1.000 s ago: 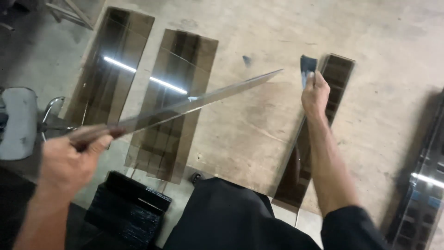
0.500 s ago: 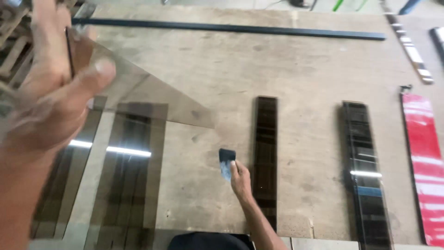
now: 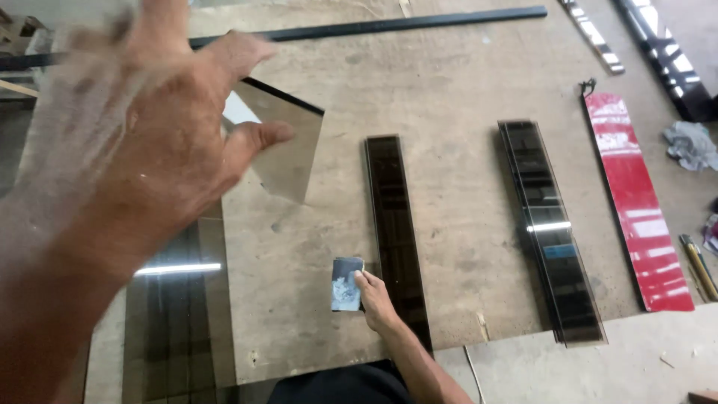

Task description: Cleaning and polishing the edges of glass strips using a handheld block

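Lifting a tinted glass pane [image 3: 280, 150] off the counter [image 3: 464, 247].
Our left hand [image 3: 149, 157] pinches its edge; right hand [image 3: 374, 299] clasps a small scraper block [image 3: 346, 284]. We judge it stiff, slippery, fragile: hold edges.

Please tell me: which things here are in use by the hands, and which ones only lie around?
In use:
left hand holding tinted glass pane
right hand holding small dark pad beside narrow dark strip

Lying about:
stacked dark strips
red strip
grey rag
long black bar
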